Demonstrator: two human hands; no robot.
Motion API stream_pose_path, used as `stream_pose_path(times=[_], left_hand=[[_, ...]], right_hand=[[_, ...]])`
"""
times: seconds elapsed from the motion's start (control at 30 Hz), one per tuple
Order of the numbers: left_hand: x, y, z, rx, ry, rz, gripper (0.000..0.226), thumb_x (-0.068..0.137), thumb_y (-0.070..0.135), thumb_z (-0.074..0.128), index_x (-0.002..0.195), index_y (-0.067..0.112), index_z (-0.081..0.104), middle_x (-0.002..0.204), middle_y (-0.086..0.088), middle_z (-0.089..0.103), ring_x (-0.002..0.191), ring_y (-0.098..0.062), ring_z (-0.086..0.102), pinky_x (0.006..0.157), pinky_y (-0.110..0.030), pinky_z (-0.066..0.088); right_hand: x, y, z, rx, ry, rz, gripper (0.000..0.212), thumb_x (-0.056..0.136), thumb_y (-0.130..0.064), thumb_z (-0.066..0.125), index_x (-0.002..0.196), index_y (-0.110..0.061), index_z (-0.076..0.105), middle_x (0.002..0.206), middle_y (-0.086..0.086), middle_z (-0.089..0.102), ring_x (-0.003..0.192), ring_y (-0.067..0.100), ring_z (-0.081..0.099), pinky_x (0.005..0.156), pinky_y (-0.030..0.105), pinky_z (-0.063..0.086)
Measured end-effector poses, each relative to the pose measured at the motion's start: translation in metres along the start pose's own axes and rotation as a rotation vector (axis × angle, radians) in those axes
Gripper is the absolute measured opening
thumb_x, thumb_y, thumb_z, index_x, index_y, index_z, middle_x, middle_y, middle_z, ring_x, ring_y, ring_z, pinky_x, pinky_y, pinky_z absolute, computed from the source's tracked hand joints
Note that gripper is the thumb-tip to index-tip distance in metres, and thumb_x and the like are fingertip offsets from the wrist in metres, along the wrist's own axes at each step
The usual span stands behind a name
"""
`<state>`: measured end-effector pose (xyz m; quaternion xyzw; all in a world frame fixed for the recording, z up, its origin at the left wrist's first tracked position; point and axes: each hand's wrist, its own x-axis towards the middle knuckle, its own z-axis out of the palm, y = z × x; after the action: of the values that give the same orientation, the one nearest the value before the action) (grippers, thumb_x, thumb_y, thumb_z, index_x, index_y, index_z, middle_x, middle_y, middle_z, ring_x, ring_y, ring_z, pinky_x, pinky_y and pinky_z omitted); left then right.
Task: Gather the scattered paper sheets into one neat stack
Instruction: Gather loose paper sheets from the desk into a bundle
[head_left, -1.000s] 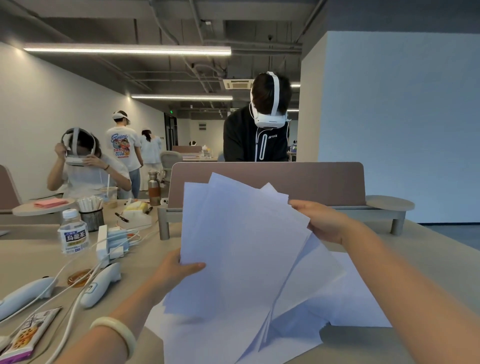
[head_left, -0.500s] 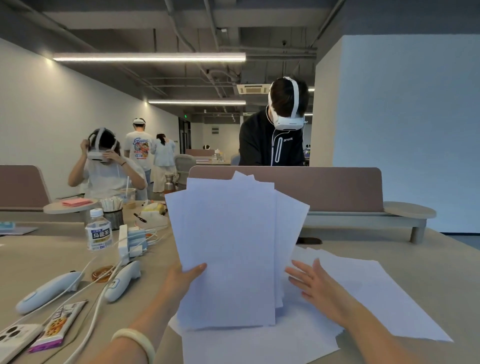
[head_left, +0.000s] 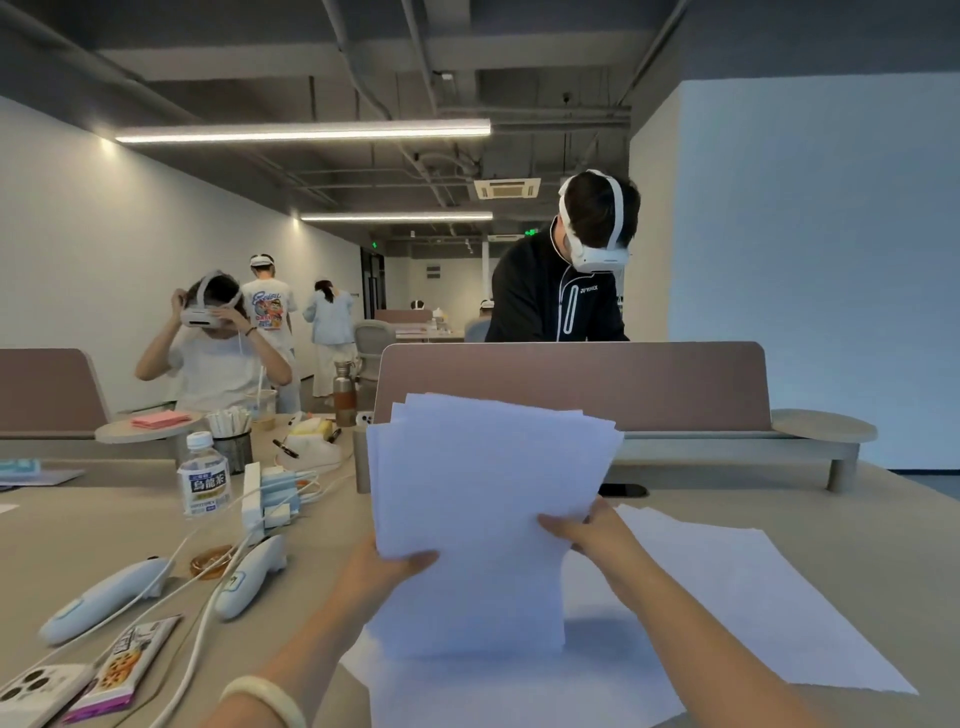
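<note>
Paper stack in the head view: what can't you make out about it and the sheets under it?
- Sheet count in the held stack: the front sheet covers the rest, head view.
- Fingers of the left hand and right hand: mostly behind the stack.
- Loose sheets below: partly hidden by the stack and forearms, cut off by the bottom edge.

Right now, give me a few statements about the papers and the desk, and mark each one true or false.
1. The left hand and the right hand both hold the paper bundle upright. True.
2. Every sheet is in the bundle. False: loose sheets lie flat on the table.
3. The tea bottle stands left of the bundle. True.
4. The bundle's top edges are flush. False: they are staggered.
5. The left wrist is bare. False: it wears a pale bangle.
</note>
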<state>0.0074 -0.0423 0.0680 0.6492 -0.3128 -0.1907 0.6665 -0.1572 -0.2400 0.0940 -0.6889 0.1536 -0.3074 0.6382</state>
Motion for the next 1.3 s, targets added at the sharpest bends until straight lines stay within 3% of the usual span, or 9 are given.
stream_pose_path(times=[0.1,0.27,0.37,0.57,0.73,0.87,1.0,1.1,1.3], left_hand=[[0.002,0.004,0.0,0.006,-0.004,0.039,0.039,0.071,0.021,0.082,0.103,0.033,0.064,0.098,0.013,0.073,0.093,-0.006,0.068,0.071,-0.023,0.053],[0.004,0.008,0.005,-0.073,0.058,0.062,0.034,0.075,0.014,0.078,0.103,0.027,0.065,0.094,0.01,0.074,0.085,-0.006,0.071,0.062,-0.017,0.054],[0.005,0.007,0.008,-0.053,0.027,0.058,0.034,0.075,0.012,0.078,0.105,0.02,0.066,0.099,0.004,0.074,0.082,-0.005,0.071,0.062,-0.015,0.054],[-0.002,-0.015,0.017,-0.03,0.088,0.077,0.028,0.081,0.002,0.07,0.095,0.026,0.063,0.082,0.014,0.074,0.075,0.002,0.07,0.061,-0.012,0.055],[-0.001,-0.009,0.026,-0.028,0.16,0.112,0.025,0.088,0.008,0.063,0.103,0.027,0.058,0.091,0.014,0.066,0.08,-0.001,0.064,0.061,-0.013,0.052],[0.006,0.001,0.025,-0.02,0.131,0.131,0.036,0.085,0.009,0.066,0.117,0.019,0.054,0.105,0.002,0.066,0.088,-0.003,0.063,0.06,-0.012,0.053],[-0.001,-0.017,0.022,-0.099,0.16,0.071,0.048,0.083,0.006,0.069,0.124,0.018,0.047,0.115,-0.002,0.064,0.098,-0.014,0.064,0.073,-0.024,0.053],[-0.003,-0.024,0.025,-0.023,0.154,0.078,0.042,0.091,0.008,0.057,0.127,0.025,0.044,0.121,0.0,0.06,0.109,-0.019,0.059,0.09,-0.034,0.048],[0.006,-0.007,0.035,0.004,0.193,0.034,0.032,0.097,0.008,0.044,0.127,0.013,0.034,0.114,-0.004,0.051,0.105,-0.023,0.054,0.086,-0.035,0.045]], right_hand=[[0.004,-0.006,0.015,-0.04,0.028,-0.019,0.043,0.075,-0.019,0.077,0.114,-0.024,0.059,0.113,-0.003,0.068,0.096,0.009,0.066,0.068,0.017,0.052],[0.009,-0.024,0.025,0.002,0.126,-0.045,0.023,0.086,-0.015,0.065,0.107,-0.022,0.058,0.1,-0.004,0.067,0.085,0.009,0.064,0.065,0.02,0.05],[0.009,-0.026,0.024,-0.027,0.162,-0.049,0.023,0.086,-0.016,0.065,0.107,-0.018,0.055,0.1,-0.002,0.065,0.082,0.01,0.064,0.063,0.022,0.05],[0.001,0.011,0.02,-0.044,0.207,0.045,0.033,0.087,-0.012,0.062,0.118,-0.012,0.05,0.115,0.006,0.062,0.101,0.024,0.062,0.079,0.032,0.051],[0.0,0.01,0.026,-0.082,0.293,0.011,0.02,0.093,-0.009,0.05,0.111,-0.017,0.049,0.105,0.002,0.06,0.091,0.019,0.058,0.072,0.029,0.047],[0.002,-0.004,0.024,-0.035,0.26,0.001,0.025,0.089,-0.015,0.06,0.108,-0.017,0.044,0.102,0.0,0.058,0.092,0.019,0.058,0.074,0.031,0.05],[-0.012,0.019,0.023,-0.066,0.243,0.029,0.024,0.087,-0.004,0.06,0.098,-0.021,0.047,0.092,-0.005,0.057,0.085,0.013,0.057,0.075,0.028,0.046],[-0.014,0.034,0.026,-0.107,0.275,0.086,0.022,0.091,-0.006,0.051,0.108,-0.018,0.044,0.1,0.001,0.055,0.091,0.018,0.053,0.079,0.03,0.044],[-0.005,0.029,0.033,-0.103,0.331,0.078,0.023,0.092,-0.01,0.046,0.113,-0.017,0.042,0.102,0.001,0.055,0.092,0.02,0.054,0.071,0.029,0.043]])
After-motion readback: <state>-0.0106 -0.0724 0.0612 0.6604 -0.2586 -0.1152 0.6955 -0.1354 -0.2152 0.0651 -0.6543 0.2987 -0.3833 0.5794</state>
